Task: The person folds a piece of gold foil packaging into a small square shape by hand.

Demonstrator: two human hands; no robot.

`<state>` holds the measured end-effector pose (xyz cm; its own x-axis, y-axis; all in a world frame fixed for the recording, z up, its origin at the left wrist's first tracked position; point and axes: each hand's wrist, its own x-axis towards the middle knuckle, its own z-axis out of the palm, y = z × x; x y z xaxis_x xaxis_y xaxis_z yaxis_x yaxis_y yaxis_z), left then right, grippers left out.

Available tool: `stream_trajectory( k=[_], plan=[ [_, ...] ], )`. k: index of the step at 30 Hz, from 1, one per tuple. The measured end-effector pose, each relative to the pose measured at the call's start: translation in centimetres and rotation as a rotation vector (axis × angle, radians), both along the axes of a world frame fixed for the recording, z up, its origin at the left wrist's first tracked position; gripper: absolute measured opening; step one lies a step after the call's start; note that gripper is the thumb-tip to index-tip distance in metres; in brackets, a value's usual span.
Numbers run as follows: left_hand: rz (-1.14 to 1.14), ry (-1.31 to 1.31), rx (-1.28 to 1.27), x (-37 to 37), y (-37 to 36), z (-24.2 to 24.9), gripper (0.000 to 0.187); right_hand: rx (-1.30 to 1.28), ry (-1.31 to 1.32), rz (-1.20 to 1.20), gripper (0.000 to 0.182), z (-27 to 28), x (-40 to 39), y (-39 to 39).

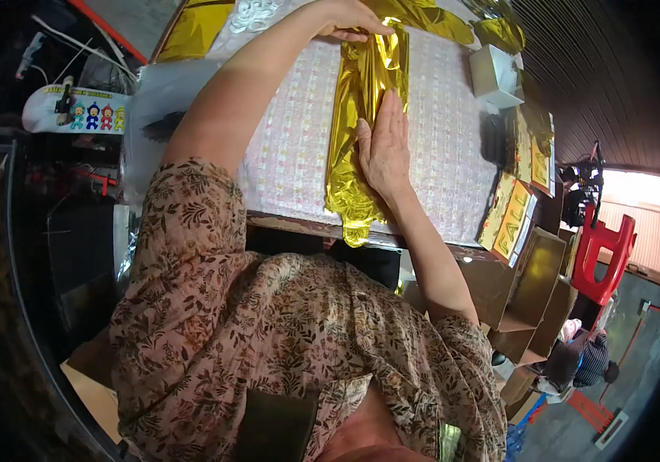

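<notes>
A gold foil balloon (351, 127), deflated and flattened into a long narrow strip, lies lengthwise on the table covered with a checked cloth (287, 146). Its crinkled near end hangs slightly over the front edge. My left hand (349, 18) reaches across to the far end, fingers stretched out and their tips on the foil, thumb apart. Flat on the right side of the strip rests my right hand (387, 152), palm down, fingers straight and pointing away from me, thumb spread to the left.
More gold foil (430, 25) lies along the far side, beside white cord (253, 14) at the far left. A white box (493, 75) stands at the right, with boxes marked FALL (513, 219) nearer. Beyond are a red stool (606, 258) and another person (593, 358).
</notes>
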<state>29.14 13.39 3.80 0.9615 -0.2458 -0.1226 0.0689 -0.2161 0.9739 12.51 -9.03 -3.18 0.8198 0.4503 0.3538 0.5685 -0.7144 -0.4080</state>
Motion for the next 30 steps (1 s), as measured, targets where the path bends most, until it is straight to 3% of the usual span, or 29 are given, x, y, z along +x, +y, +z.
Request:
stream_trajectory(
  k=[1, 3, 4, 7, 11, 16, 20, 26, 30],
  plan=[
    [-0.007, -0.001, 0.001, 0.7, 0.0, -0.5, 0.02, 0.001, -0.001, -0.007, 0.071, 0.0, -0.1, 0.0],
    [-0.001, 0.3, -0.113, 3.6, 0.5, -2.7, 0.022, 0.004, 0.004, -0.008, 0.071, 0.2, -0.1, 0.0],
    [-0.083, 0.314, -0.138, 3.9, 0.6, -3.0, 0.025, -0.001, 0.01, -0.014, 0.07, 0.2, -0.1, 0.0],
    [0.047, 0.25, -0.148, 3.1, -0.2, -2.4, 0.024, 0.048, 0.003, -0.008, 0.069, 0.3, -0.2, 0.0],
    [0.032, 0.293, -0.086, 3.5, 0.1, -2.5, 0.023, 0.055, -0.012, -0.006, 0.067, 0.3, 0.0, -0.1],
    [0.162, 0.137, -0.039, 4.6, 0.3, -5.3, 0.039, 0.042, 0.076, -0.003, 0.073, 0.3, -0.1, -0.2],
    [0.127, 0.199, -0.097, 5.6, 0.4, -7.1, 0.033, 0.045, 0.101, 0.005, 0.078, 0.8, -0.2, -0.2],
    [0.202, 0.072, -0.03, 4.0, -0.4, -6.3, 0.042, 0.047, 0.105, 0.016, 0.081, 0.5, -0.1, -0.3],
    [0.108, 0.042, -0.01, 4.3, 0.1, -6.7, 0.045, 0.042, 0.075, 0.015, 0.071, 0.4, -0.2, -0.1]
  ],
)
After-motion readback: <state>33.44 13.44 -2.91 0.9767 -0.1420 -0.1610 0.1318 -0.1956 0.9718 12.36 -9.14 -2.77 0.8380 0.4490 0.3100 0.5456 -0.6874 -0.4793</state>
